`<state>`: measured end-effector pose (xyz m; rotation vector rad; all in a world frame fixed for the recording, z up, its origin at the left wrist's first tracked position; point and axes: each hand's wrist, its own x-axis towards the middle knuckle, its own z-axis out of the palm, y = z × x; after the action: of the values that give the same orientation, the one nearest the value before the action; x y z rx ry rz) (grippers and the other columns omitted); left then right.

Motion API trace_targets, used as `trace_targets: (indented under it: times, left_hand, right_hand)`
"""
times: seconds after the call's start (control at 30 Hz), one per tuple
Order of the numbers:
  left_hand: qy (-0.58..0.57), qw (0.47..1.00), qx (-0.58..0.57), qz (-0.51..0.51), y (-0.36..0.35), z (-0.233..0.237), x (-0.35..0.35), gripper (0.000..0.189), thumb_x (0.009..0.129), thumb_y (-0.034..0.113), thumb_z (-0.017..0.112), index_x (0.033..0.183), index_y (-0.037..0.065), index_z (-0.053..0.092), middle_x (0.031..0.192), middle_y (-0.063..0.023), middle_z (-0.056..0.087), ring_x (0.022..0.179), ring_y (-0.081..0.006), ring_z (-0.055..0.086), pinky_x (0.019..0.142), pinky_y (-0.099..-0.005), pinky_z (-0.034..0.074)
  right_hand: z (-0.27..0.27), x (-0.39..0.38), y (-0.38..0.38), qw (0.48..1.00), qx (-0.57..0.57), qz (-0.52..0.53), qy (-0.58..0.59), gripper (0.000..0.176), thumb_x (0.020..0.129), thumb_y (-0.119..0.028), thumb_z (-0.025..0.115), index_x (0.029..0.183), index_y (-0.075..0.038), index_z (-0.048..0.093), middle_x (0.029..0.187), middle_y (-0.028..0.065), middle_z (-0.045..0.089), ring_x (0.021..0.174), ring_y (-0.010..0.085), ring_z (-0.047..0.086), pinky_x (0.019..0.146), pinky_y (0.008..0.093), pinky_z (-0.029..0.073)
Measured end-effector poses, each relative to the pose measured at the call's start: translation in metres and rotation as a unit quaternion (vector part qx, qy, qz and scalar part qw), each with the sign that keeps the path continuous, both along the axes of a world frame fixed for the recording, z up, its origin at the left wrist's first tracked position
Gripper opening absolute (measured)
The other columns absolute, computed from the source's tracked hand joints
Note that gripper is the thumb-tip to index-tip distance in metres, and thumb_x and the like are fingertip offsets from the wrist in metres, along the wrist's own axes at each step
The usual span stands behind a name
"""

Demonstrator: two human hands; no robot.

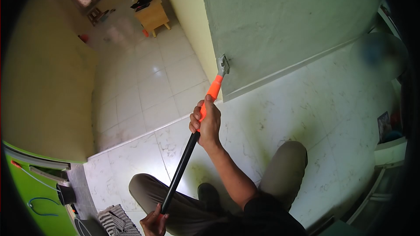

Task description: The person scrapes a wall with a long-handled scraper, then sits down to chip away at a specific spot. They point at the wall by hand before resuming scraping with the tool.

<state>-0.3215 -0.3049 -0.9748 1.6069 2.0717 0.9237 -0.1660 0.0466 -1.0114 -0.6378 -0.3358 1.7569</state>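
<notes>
A long-handled scraper runs diagonally up from my lap, with a black shaft (181, 175), an orange grip (214, 88) and a grey metal head (223, 64). My right hand (207, 121) is closed round the orange grip, thumb along its upper side. Low in the view, my left hand (154, 221) holds the shaft's bottom end. The scraper's head overlaps the grey-green wall (297, 22) near its corner, above the skirting, beside a small dark mark. My bent knees flank the right arm.
Left of the wall corner, a doorway opens onto a tiled room with a wooden table (152, 16). A striped cloth (117, 221) lies at lower left, near a dark container (66, 194). A blurred round translucent object (379, 57) stands at right, above a shelf (390, 152).
</notes>
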Motion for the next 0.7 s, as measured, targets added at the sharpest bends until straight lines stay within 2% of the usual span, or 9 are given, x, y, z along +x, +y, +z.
trace_targets:
  times: [0.1, 0.13, 0.2, 0.3, 0.4, 0.5, 0.7]
  left_hand:
    - [0.003, 1.000, 0.010, 0.003, -0.002, -0.002, 0.001, 0.039, 0.093, 0.007, 0.077, 0.130, 0.000, 0.070, 0.065, 0.0032, 0.043, 0.059, -0.0066, 0.036, 0.051, -0.0250, 0.031]
    - [0.003, 1.000, 0.004, 0.008, -0.002, -0.001, 0.002, 0.038, 0.093, 0.007, 0.077, 0.130, -0.001, 0.070, 0.065, 0.0031, 0.044, 0.058, -0.0065, 0.036, 0.051, -0.0251, 0.032]
    - [0.002, 1.000, -0.008, 0.020, 0.001, 0.003, 0.003, 0.038, 0.093, 0.006, 0.077, 0.129, -0.001, 0.071, 0.064, 0.0029, 0.046, 0.058, -0.0063, 0.037, 0.050, -0.0254, 0.033]
    - [0.023, 0.999, 0.019, -0.017, 0.002, -0.006, -0.009, 0.040, 0.093, 0.007, 0.077, 0.131, 0.001, 0.070, 0.064, 0.0024, 0.048, 0.057, -0.0063, 0.039, 0.050, -0.0255, 0.034]
    - [0.027, 0.999, -0.003, 0.038, -0.003, 0.000, 0.002, 0.039, 0.093, 0.007, 0.077, 0.132, 0.002, 0.070, 0.066, 0.0011, 0.052, 0.056, -0.0068, 0.040, 0.050, -0.0260, 0.034]
    - [0.026, 0.999, 0.024, 0.015, 0.001, 0.005, 0.000, 0.039, 0.094, 0.007, 0.076, 0.132, 0.003, 0.070, 0.068, 0.0005, 0.054, 0.056, -0.0071, 0.041, 0.049, -0.0261, 0.035]
    - [0.015, 1.000, 0.003, 0.013, 0.002, -0.002, -0.009, 0.040, 0.094, 0.007, 0.076, 0.134, 0.003, 0.069, 0.071, -0.0001, 0.056, 0.056, -0.0076, 0.042, 0.049, -0.0259, 0.034]
  right_hand:
    - [0.002, -0.004, -0.003, 1.000, -0.010, -0.003, -0.018, 0.048, 0.105, -0.057, 0.050, 0.096, -0.010, 0.049, 0.064, 0.0002, 0.043, 0.044, 0.0102, 0.039, 0.040, 0.0287, 0.035]
    - [0.001, -0.003, -0.002, 1.000, 0.000, 0.003, -0.012, 0.051, 0.105, -0.058, 0.050, 0.093, -0.008, 0.047, 0.062, 0.0006, 0.044, 0.042, 0.0112, 0.042, 0.038, 0.0298, 0.039]
    - [0.001, -0.001, 0.000, 1.000, 0.009, 0.009, -0.019, 0.051, 0.105, -0.058, 0.050, 0.093, -0.008, 0.047, 0.062, 0.0009, 0.044, 0.042, 0.0113, 0.042, 0.038, 0.0300, 0.039]
    - [-0.002, -0.004, 0.002, 1.000, 0.002, 0.002, -0.018, 0.051, 0.106, -0.057, 0.049, 0.094, -0.008, 0.047, 0.062, 0.0015, 0.044, 0.042, 0.0121, 0.043, 0.037, 0.0309, 0.039]
    - [0.000, -0.006, 0.001, 1.000, -0.005, -0.004, -0.007, 0.049, 0.105, -0.057, 0.050, 0.095, -0.009, 0.047, 0.062, 0.0011, 0.043, 0.042, 0.0123, 0.042, 0.038, 0.0305, 0.038]
    - [0.001, -0.008, 0.001, 1.000, -0.008, -0.006, 0.004, 0.047, 0.105, -0.056, 0.050, 0.094, -0.011, 0.047, 0.062, 0.0008, 0.042, 0.043, 0.0121, 0.040, 0.038, 0.0302, 0.036]
    - [-0.002, -0.007, 0.002, 1.000, 0.003, -0.005, -0.016, 0.047, 0.106, -0.056, 0.050, 0.093, -0.011, 0.047, 0.062, 0.0014, 0.041, 0.043, 0.0124, 0.041, 0.039, 0.0308, 0.037]
